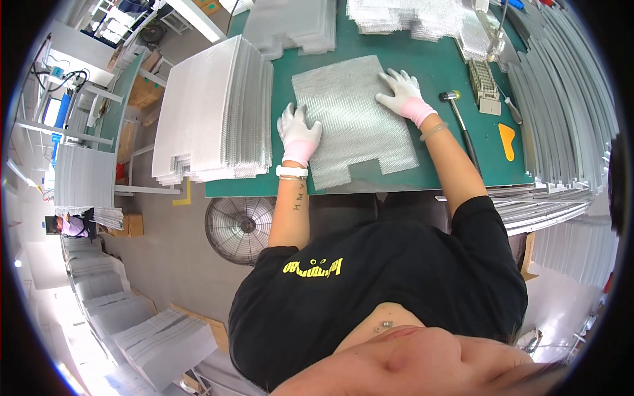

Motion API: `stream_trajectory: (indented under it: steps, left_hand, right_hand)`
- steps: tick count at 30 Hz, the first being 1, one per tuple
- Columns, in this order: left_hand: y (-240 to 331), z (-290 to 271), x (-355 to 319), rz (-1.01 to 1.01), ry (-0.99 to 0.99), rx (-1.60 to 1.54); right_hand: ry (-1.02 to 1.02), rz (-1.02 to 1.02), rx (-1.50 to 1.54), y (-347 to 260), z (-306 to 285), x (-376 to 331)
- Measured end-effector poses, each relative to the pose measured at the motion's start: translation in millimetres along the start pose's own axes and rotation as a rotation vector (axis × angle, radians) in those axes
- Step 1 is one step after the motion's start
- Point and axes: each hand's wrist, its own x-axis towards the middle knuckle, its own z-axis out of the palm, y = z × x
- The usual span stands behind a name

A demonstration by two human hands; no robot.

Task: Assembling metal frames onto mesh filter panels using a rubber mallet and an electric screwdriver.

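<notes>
A silvery mesh sheet (353,122) with a notched near edge lies flat on the green table (436,66). My left hand (298,132), in a white glove with a pink cuff, rests flat on the sheet's left edge, fingers spread. My right hand (401,91), gloved the same way, presses flat on the sheet's far right corner. Neither hand grips anything.
A tall stack of mesh sheets (214,109) sits left of the sheet, with more stacks (297,26) at the far edge. A hammer (460,122), an orange scraper (506,140) and a staple block (485,86) lie to the right. Metal frame strips (561,99) line the right side. A fan (240,228) stands below the table.
</notes>
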Motion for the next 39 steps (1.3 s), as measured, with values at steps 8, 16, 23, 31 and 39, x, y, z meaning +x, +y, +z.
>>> stream_trajectory:
  steps: [8,16,23,31,39]
  left_hand:
    - [-2.9,-34.8,-47.1,0.063,0.084,-0.022]
    - [18.3,-17.1,-99.4,0.14,0.083,0.172]
    - [28.1,-18.3,-97.2,0.199,0.017,0.303]
    - [27.4,-26.0,-98.8,0.251,-0.138,0.335]
    - [36.2,-28.5,-90.9,0.236,-0.15,0.305]
  right_hand:
    - [0.172,-0.038,0.586,29.7,-13.3,-74.5]
    - [0.103,-0.108,0.032,-26.8,-15.2,-151.1]
    - [0.174,-0.085,0.029,-21.9,-36.4,-151.9]
    - [0.695,0.172,-0.059,156.3,-104.6,-40.7]
    - [0.126,0.778,0.208,216.9,-120.3,71.4]
